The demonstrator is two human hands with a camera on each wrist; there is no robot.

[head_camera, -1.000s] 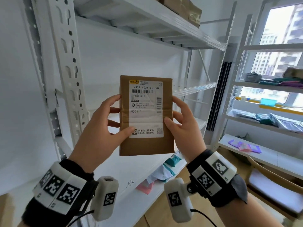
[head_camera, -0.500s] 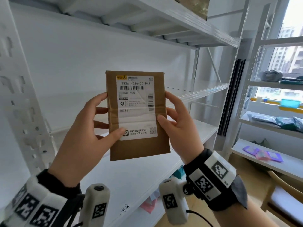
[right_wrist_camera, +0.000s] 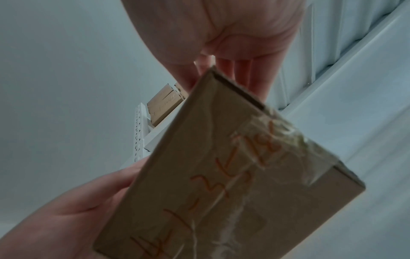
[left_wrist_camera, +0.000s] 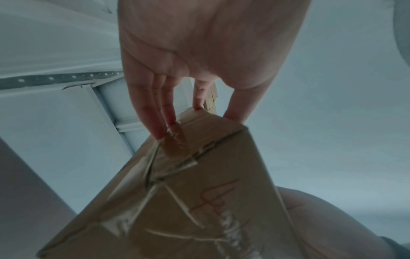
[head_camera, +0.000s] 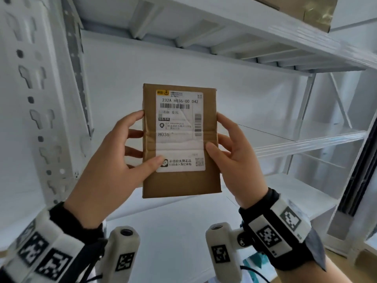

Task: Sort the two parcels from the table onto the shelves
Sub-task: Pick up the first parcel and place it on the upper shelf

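A flat brown cardboard parcel [head_camera: 179, 180] with a white shipping label facing me is held upright in front of the white shelves [head_camera: 306, 144]. My left hand [head_camera: 122, 158] grips its left edge, thumb on the label, fingers behind. My right hand [head_camera: 230, 152] grips the right edge in the same way. The left wrist view shows the parcel's taped back [left_wrist_camera: 199, 201] with red writing and my fingertips [left_wrist_camera: 159, 133] on it. In the right wrist view the same back [right_wrist_camera: 221, 175] carries orange writing. A second parcel is not in sight.
A perforated white upright [head_camera: 40, 111] stands close at the left. A cardboard box [head_camera: 310, 11] sits on the top shelf at the upper right, also seen as a box [right_wrist_camera: 164, 103] in the right wrist view. Teal bags [head_camera: 257, 262] lie low between my wrists.
I have come closer to the shelving and face it more squarely. The parcel stays upright in both hands, with the grip unchanged.
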